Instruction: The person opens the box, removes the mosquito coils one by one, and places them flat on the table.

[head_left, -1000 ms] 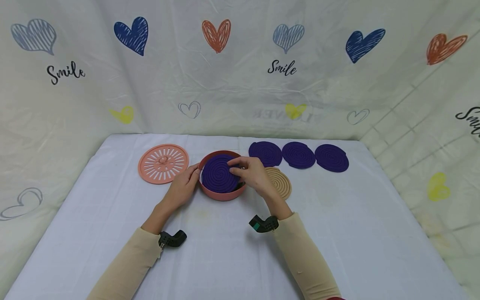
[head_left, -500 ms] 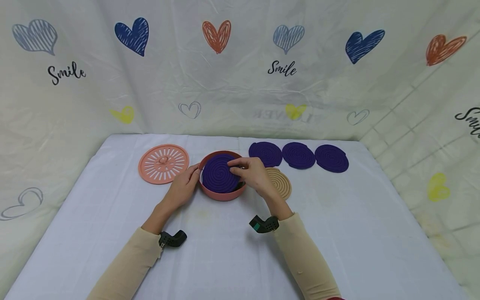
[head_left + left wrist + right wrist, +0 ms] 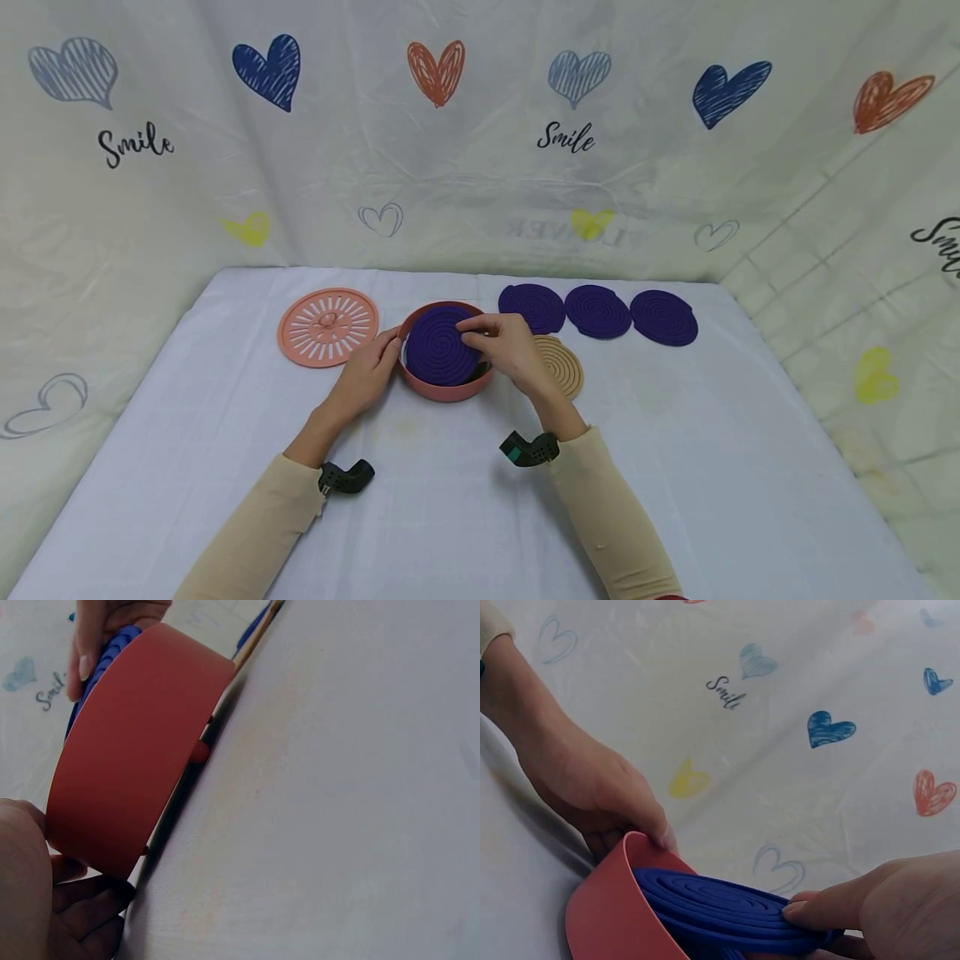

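Pinching the edge of the purple swirl (image 3: 439, 352) with the right hand (image 3: 513, 352), and gripping the round pink pot (image 3: 446, 394) by its side with the left hand (image 3: 366, 373). See the swirl tipped, partly inside the pot, with the pinched edge up past the rim. Hold the pot still. Go slow, pinch softly, and don't bend or bump: likely easy to crack. Smooth, curved, plastic-looking pot; flat, dull swirl of bumpy rings, like a snail shell. Too dark underneath to make out much.
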`<state>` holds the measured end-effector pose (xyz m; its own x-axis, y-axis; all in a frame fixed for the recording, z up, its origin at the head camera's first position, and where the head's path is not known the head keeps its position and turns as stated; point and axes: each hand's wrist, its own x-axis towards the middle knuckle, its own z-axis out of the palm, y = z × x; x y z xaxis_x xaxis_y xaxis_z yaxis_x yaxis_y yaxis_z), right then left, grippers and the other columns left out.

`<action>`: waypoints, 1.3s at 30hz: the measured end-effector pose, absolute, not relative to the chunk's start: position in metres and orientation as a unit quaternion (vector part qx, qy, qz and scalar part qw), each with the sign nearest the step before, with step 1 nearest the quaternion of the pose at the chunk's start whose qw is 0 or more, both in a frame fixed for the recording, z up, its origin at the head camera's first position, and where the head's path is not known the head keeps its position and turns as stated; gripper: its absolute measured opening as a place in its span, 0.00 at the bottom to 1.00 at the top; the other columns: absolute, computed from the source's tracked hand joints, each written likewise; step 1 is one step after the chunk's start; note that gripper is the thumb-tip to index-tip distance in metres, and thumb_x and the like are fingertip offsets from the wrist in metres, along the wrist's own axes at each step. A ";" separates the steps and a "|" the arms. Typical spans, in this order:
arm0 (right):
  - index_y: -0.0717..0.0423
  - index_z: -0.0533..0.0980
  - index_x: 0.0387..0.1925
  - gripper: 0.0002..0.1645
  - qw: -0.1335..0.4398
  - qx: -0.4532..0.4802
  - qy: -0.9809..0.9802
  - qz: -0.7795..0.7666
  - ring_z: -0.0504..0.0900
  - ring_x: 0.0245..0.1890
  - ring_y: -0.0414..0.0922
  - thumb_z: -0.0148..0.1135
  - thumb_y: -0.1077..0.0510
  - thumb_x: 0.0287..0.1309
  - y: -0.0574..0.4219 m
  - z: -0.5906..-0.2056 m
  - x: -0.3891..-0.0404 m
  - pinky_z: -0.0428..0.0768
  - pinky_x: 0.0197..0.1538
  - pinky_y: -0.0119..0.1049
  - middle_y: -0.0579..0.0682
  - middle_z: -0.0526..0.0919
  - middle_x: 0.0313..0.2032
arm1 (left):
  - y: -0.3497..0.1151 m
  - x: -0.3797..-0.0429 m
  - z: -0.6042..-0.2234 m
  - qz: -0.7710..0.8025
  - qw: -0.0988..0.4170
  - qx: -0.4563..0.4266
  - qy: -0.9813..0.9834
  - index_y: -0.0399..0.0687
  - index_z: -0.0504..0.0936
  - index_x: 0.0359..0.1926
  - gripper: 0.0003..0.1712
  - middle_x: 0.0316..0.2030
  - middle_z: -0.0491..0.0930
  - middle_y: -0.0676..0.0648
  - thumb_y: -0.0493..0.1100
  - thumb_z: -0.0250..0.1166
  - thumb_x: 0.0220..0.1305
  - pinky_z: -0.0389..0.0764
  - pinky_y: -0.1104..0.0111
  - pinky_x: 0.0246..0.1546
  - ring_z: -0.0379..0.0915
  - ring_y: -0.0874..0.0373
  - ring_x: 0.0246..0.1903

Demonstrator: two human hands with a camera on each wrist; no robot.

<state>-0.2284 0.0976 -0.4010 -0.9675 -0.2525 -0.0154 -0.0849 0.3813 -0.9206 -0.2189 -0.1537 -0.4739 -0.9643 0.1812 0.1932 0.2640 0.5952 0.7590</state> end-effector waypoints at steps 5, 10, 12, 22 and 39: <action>0.55 0.86 0.48 0.12 0.078 -0.090 0.825 -0.552 0.83 0.32 0.39 0.65 0.61 0.64 0.098 -0.401 -0.229 0.84 0.33 0.30 0.54 0.87 0.50 | -0.153 -0.219 -0.473 -0.429 0.046 -0.122 -0.894 0.48 0.69 0.72 0.27 0.67 0.74 0.43 0.53 0.45 0.80 0.69 0.50 0.70 0.67 0.48 0.70; 0.55 0.86 0.48 0.12 0.073 -0.077 0.828 -0.550 0.82 0.31 0.39 0.65 0.61 0.64 0.097 -0.403 -0.231 0.82 0.33 0.29 0.54 0.88 0.49 | -0.153 -0.220 -0.473 -0.429 0.048 -0.123 -0.894 0.47 0.69 0.72 0.27 0.67 0.75 0.43 0.52 0.45 0.80 0.69 0.49 0.70 0.68 0.48 0.70; 0.55 0.86 0.48 0.12 0.072 -0.071 0.829 -0.550 0.81 0.32 0.38 0.65 0.61 0.64 0.095 -0.403 -0.232 0.82 0.33 0.28 0.54 0.88 0.49 | -0.153 -0.220 -0.474 -0.429 0.050 -0.124 -0.893 0.47 0.70 0.72 0.27 0.67 0.75 0.43 0.53 0.45 0.80 0.70 0.50 0.70 0.68 0.48 0.69; 0.56 0.85 0.48 0.12 0.058 -0.052 0.826 -0.558 0.82 0.36 0.40 0.64 0.61 0.64 0.094 -0.404 -0.232 0.83 0.36 0.28 0.55 0.87 0.48 | -0.153 -0.222 -0.476 -0.427 0.053 -0.129 -0.893 0.47 0.69 0.72 0.29 0.67 0.75 0.43 0.55 0.44 0.80 0.70 0.49 0.70 0.68 0.47 0.69; 0.55 0.85 0.48 0.12 0.066 -0.025 0.800 -0.596 0.82 0.37 0.40 0.64 0.62 0.64 0.099 -0.403 -0.231 0.83 0.36 0.29 0.54 0.86 0.49 | -0.154 -0.220 -0.478 -0.426 0.050 -0.128 -0.894 0.48 0.69 0.72 0.28 0.67 0.74 0.43 0.53 0.44 0.80 0.69 0.49 0.70 0.68 0.47 0.69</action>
<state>-0.2314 0.0988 -0.4033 -0.9899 -0.1199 -0.0759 0.0385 0.2875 -0.9570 -0.2199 -0.1539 -0.4775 -0.9624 0.1852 0.1989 0.2711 0.6037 0.7497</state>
